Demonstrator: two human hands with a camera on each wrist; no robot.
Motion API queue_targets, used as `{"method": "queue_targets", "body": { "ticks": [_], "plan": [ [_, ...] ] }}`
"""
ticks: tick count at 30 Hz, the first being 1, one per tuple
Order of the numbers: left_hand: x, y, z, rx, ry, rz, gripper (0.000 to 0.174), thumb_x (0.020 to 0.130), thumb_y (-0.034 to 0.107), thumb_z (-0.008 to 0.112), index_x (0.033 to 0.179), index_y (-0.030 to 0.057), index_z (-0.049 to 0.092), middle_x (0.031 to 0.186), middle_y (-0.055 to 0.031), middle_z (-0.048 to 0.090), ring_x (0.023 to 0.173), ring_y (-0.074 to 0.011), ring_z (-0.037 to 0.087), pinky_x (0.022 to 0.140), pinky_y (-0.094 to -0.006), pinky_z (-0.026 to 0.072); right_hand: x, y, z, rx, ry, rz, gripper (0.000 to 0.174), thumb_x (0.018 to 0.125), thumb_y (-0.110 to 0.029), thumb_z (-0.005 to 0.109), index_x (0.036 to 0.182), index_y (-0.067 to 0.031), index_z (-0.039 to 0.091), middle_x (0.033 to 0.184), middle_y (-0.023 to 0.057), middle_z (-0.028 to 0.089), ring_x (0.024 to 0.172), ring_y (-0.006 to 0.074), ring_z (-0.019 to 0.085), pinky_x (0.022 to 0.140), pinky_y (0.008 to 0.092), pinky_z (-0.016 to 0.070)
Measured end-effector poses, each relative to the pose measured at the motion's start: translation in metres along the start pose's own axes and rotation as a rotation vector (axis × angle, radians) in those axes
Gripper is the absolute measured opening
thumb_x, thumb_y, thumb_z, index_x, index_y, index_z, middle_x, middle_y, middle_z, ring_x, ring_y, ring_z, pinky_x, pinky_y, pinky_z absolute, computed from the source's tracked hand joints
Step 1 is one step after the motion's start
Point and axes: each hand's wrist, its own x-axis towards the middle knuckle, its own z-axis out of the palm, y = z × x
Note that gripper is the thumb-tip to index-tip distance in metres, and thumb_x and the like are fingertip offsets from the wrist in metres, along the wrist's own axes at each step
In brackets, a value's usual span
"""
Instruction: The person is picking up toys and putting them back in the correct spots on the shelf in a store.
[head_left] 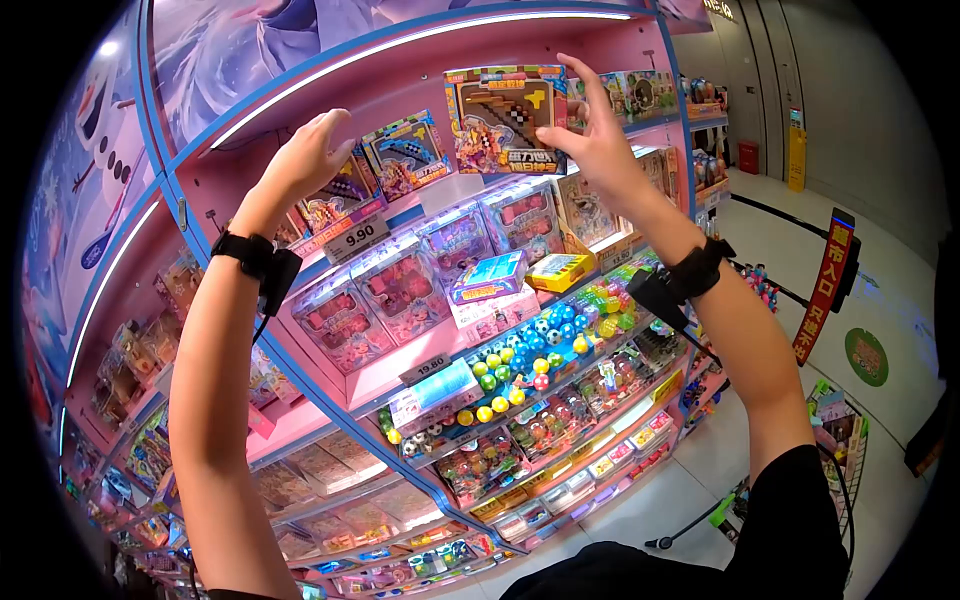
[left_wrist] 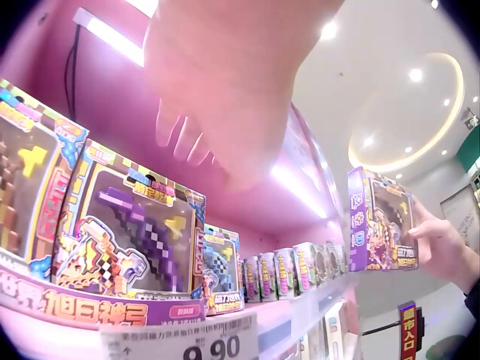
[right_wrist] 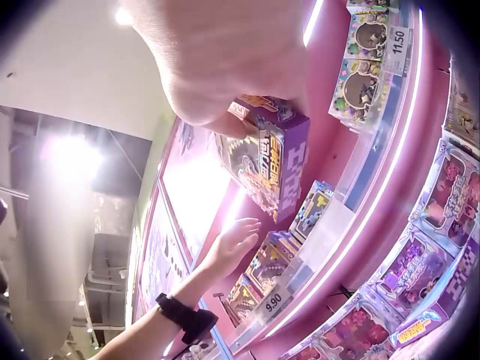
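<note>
Boxed toy bow [head_left: 505, 118], brown and pixel-patterned behind a clear window, is at the upper centre of the head view, held up off the pink shelf. The right hand [head_left: 607, 145] grips it by the edge toward the right of the frame, thumb across the front. At the upper left of the frame, the left hand [head_left: 308, 155] is free, fingers loosely extended and holding nothing. It is near the purple bow box [left_wrist: 139, 232], which fills the lower left of the left wrist view, with a blue bow box [head_left: 405, 155] just beside it on the same shelf. A 9.90 price tag [head_left: 358, 239] hangs at the shelf edge below.

Around the centre of the head view, a blue-and-purple box [head_left: 488, 277] and a yellow box [head_left: 560, 271] lie on the tier beneath, above many coloured balls [head_left: 540, 340]. Black wrist cameras [head_left: 252, 257] are strapped to both wrists. Toward the right edge, a red sign [head_left: 826, 290] with yellow characters stands tilted in the frame.
</note>
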Motion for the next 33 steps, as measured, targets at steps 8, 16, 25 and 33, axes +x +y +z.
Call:
{"method": "queue_targets", "body": {
  "ticks": [8, 16, 25, 33],
  "plan": [
    [0.036, -0.015, 0.03, -0.182, -0.135, -0.242, 0.048, 0.103, 0.039, 0.046, 0.123, -0.0032, 0.059, 0.116, -0.0281, 0.065, 0.11, -0.0437, 0.061, 0.096, -0.045, 0.0473, 0.098, 0.079, 0.063, 0.073, -0.33, 0.212, 0.083, 0.083, -0.004, 0.073, 0.152, -0.0148, 0.028, 0.112, 0.0202, 0.06, 0.1, 0.0224, 0.061, 0.081, 0.0359, 0.0505],
    [0.031, -0.008, 0.039, -0.114, -0.159, -0.196, 0.04, 0.102, 0.031, 0.052, 0.125, -0.0015, 0.057, 0.109, -0.0243, 0.068, 0.102, -0.0406, 0.065, 0.089, -0.043, 0.0491, 0.101, 0.117, 0.087, -0.405, -0.484, 0.105, 0.087, 0.076, -0.014, 0.082, 0.147, -0.001, 0.032, 0.119, 0.0273, 0.062, 0.091, 0.0317, 0.069, 0.079, 0.0383, 0.0577],
    [0.025, -0.006, 0.043, 0.048, 0.073, -0.034, 0.039, 0.099, 0.028, 0.057, 0.128, 0.0017, 0.057, 0.12, -0.0226, 0.065, 0.105, -0.0354, 0.065, 0.09, -0.041, 0.0503, 0.099, 0.1, 0.095, -0.552, -0.364, -0.098, 0.066, 0.084, -0.02, 0.071, 0.137, 0.002, 0.04, 0.107, 0.025, 0.067, 0.095, 0.038, 0.069, 0.087, 0.0414, 0.0544],
    [-0.067, 0.119, 0.018, 0.0, 0.305, 0.208, 0.026, 0.09, 0.001, 0.062, 0.116, 0.002, 0.062, 0.114, -0.0138, 0.066, 0.106, -0.0321, 0.065, 0.092, -0.0361, 0.0503, -0.042, 0.025, 0.011, -0.245, -0.424, -0.255, 0.02, 0.088, -0.006, 0.063, 0.107, -0.0034, 0.06, 0.086, 0.0093, 0.066, 0.074, 0.0198, 0.067, 0.064, 0.0328, 0.0533]
  ]
}}
